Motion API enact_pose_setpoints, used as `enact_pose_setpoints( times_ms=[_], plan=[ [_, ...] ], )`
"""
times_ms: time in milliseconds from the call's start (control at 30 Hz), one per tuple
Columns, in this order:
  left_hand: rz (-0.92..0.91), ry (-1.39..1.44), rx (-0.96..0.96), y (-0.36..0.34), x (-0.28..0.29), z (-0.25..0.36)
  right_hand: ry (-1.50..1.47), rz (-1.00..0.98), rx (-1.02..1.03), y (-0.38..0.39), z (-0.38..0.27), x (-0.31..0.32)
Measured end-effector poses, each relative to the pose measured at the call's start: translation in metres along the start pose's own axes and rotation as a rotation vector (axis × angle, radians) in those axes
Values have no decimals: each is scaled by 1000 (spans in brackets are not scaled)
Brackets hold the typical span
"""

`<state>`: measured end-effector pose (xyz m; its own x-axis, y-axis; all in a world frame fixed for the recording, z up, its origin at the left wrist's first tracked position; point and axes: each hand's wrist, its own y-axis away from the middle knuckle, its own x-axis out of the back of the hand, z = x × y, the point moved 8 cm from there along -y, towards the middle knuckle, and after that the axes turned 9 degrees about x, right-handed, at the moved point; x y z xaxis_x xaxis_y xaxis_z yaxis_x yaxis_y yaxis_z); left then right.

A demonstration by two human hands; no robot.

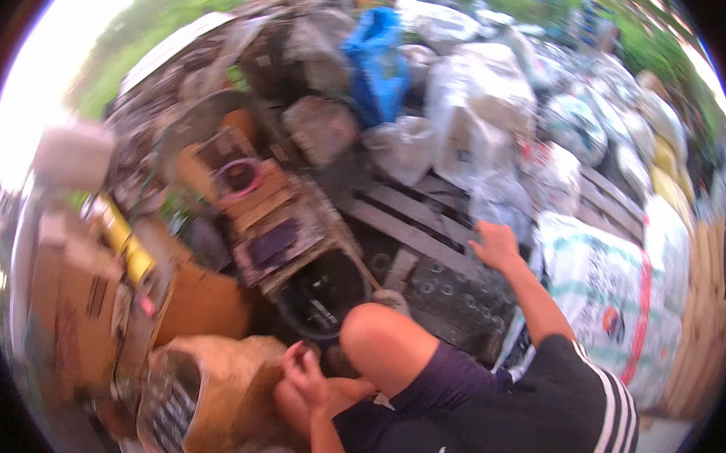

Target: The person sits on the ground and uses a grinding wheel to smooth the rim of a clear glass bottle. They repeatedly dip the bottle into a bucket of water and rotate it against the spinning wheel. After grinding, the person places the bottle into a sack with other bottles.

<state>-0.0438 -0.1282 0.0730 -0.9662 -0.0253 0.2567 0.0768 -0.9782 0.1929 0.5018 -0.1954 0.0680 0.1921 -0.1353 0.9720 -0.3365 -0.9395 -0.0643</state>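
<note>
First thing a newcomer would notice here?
Probably the bright blue bag, top centre, against the pale bags heaped across the upper right. Next, likely the yellow cylinder at left and the outstretched right hand, right of centre, near a translucent bag.

Right hand (496, 246) near bag (500, 203); left hand (308, 375) near sack (239, 375).

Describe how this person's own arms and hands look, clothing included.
The left hand and right hand are ungloved, with bare forearms. The black right sleeve is short, with white stripes running along the shoulder. The left sleeve is unclear.
</note>
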Motion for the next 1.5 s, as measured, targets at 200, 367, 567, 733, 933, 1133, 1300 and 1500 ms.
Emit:
enact_pose_setpoints(
  times_ms=[200, 367, 567, 733, 933, 1133, 1300, 1500],
  plan=[
    [-414, 276, -8, -25, -96, 47, -119, 362, 423, -13, -153, 185],
    [-700, 598, 137, -51, -141, 76, -520, 538, 583, -49, -237, 245],
    [-1023, 1252, 156, -65, -109, 90, -1252, 256, 495, -152, -320, 185],
    [-1052, 1337, 35, -91, -68, 80, -1458, 151, 371, -193, -366, 114],
    [-448, 1207, 255, -150, -64, 37, -1318, 84, 57, -193, -368, 1],
    [-150, 1271, 411, -217, -83, 6, -1325, -19, 1, -216, -360, -48],
    [-97, 1294, 465, -268, -105, -4, -1315, -65, -47, -219, -364, -58],
    [-39, 1319, 463, -292, -123, -2, -1360, -86, -49, -214, -374, -55]
  ],
)
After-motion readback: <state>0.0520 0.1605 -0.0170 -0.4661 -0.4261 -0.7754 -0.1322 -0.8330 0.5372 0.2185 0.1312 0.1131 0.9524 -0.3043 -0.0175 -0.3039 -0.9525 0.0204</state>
